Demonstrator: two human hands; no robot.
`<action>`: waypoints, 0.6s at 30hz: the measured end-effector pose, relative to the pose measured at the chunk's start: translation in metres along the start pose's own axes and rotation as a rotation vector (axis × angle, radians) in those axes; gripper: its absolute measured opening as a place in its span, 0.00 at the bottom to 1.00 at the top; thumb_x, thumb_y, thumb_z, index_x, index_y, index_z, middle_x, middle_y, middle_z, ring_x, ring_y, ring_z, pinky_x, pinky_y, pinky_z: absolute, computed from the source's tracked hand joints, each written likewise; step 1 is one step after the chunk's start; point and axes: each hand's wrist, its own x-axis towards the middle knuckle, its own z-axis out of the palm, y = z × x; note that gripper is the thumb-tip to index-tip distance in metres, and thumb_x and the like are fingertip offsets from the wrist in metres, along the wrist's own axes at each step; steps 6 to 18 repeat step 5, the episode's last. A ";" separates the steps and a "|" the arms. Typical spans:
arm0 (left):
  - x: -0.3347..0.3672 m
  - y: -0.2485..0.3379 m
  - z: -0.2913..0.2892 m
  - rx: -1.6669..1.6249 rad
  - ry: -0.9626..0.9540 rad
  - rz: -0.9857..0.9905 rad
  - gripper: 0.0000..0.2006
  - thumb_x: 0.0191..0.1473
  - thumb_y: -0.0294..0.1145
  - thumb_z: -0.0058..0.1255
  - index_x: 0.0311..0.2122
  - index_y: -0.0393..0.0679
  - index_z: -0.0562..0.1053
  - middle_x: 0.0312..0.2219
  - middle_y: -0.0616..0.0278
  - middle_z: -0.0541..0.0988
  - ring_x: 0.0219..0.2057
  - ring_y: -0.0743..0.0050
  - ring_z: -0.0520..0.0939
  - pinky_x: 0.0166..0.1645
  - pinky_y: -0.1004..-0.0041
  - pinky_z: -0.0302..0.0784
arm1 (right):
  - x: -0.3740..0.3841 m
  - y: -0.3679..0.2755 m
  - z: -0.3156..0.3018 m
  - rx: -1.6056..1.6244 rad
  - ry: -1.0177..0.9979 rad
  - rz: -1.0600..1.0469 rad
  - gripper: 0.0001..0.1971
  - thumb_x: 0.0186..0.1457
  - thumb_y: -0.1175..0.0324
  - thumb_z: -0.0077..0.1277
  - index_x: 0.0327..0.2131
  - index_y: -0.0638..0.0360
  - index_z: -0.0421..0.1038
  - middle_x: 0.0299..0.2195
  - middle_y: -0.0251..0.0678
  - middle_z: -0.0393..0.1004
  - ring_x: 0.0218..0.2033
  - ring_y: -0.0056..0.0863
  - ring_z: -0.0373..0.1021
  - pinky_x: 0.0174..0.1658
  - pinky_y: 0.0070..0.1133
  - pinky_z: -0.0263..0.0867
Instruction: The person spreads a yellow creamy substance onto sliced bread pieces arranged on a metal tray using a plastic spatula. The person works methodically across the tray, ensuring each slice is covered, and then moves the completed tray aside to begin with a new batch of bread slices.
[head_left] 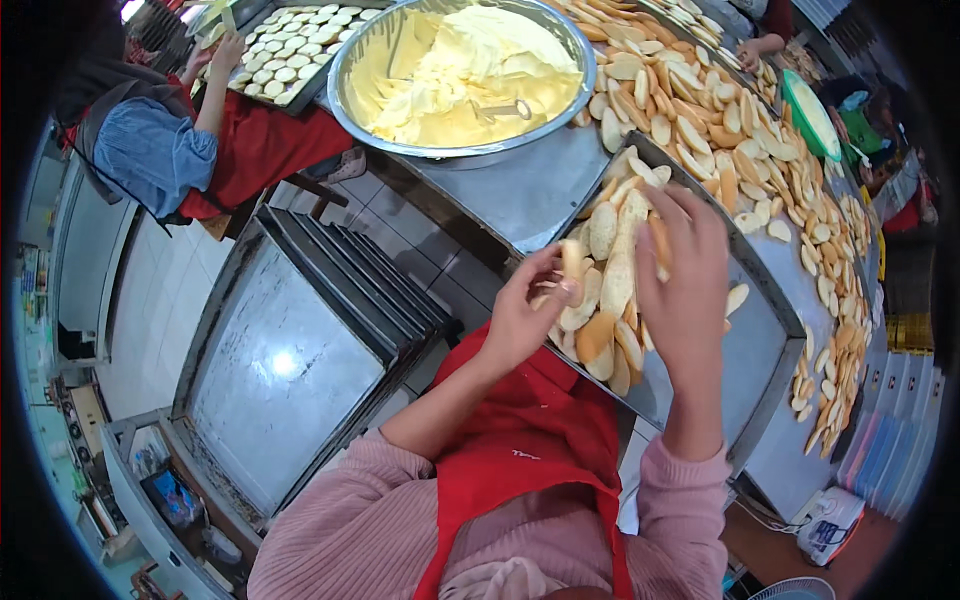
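My left hand (535, 308) is closed on a slice of bread (571, 262), pinched upright between thumb and fingers. Opposite it, my right hand (690, 275) bends over a heap of bread slices (603, 230) in a metal tray (755, 290). A browned slice (659, 245) shows between its thumb and fingers; the fingertips are partly hidden. The slices are long ovals, pale on the cut face and golden brown on the crust. They fill the tray's left part, and its bare metal shows at the right.
A big metal bowl of pale yellow cream (455, 148) stands beyond the tray. More bread slices (690, 110) cover the table at the far right. Stacked black trays (290, 370) stand at my left. A person in a red apron (265, 150) works by a tray of round pieces (290, 50).
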 end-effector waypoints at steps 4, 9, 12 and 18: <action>0.005 -0.006 -0.007 -0.534 0.152 -0.233 0.23 0.61 0.31 0.48 0.59 0.40 0.61 0.50 0.58 0.71 0.50 0.74 0.72 0.54 0.73 0.70 | 0.103 -0.015 0.077 0.138 -0.288 -0.307 0.18 0.52 0.70 0.53 0.48 0.53 0.71 0.45 0.40 0.70 0.48 0.42 0.67 0.51 0.31 0.65; 0.006 -0.007 -0.009 -0.562 0.166 -0.258 0.23 0.61 0.31 0.48 0.60 0.40 0.60 0.52 0.58 0.70 0.50 0.75 0.72 0.55 0.74 0.69 | 0.125 -0.010 0.105 0.109 -0.377 -0.263 0.18 0.52 0.68 0.54 0.49 0.53 0.70 0.46 0.41 0.70 0.49 0.42 0.67 0.52 0.30 0.65; 0.006 -0.007 -0.009 -0.562 0.166 -0.258 0.23 0.61 0.31 0.48 0.60 0.40 0.60 0.52 0.58 0.70 0.50 0.75 0.72 0.55 0.74 0.69 | 0.125 -0.010 0.105 0.109 -0.377 -0.263 0.18 0.52 0.68 0.54 0.49 0.53 0.70 0.46 0.41 0.70 0.49 0.42 0.67 0.52 0.30 0.65; 0.006 -0.007 -0.009 -0.562 0.166 -0.258 0.23 0.61 0.31 0.48 0.60 0.40 0.60 0.52 0.58 0.70 0.50 0.75 0.72 0.55 0.74 0.69 | 0.125 -0.010 0.105 0.109 -0.377 -0.263 0.18 0.52 0.68 0.54 0.49 0.53 0.70 0.46 0.41 0.70 0.49 0.42 0.67 0.52 0.30 0.65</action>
